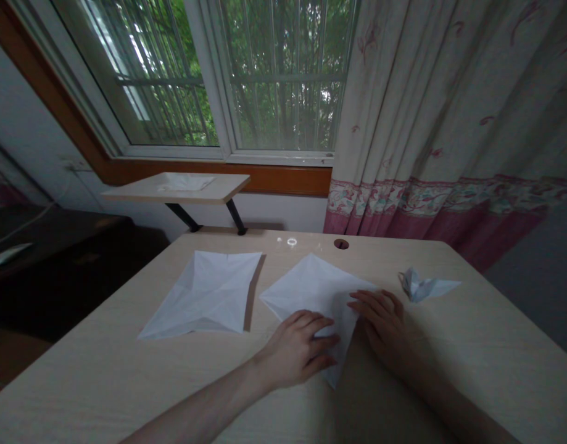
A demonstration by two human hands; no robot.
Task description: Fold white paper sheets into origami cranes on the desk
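A white sheet of paper [311, 283] lies on the table in front of me, one corner pointing away and one toward me. My left hand [304, 346] rests on its near left part, fingers spread over the surface. At the sheet's right edge is my right hand [380, 314], its fingers extended and touching the paper near the right corner. Neither hand is wrapped around anything. Left of it lies a second white sheet [213, 293], creased and slightly raised at its edges. Beyond my right hand sits a small folded paper bird [424, 287].
The pale wooden table [126, 376] has a round cable hole [341, 244] near its back edge. A raised shelf [232, 188] at the back left bears crumpled white paper [184, 181]. Behind are a barred window [283, 80] and a long curtain [417, 123].
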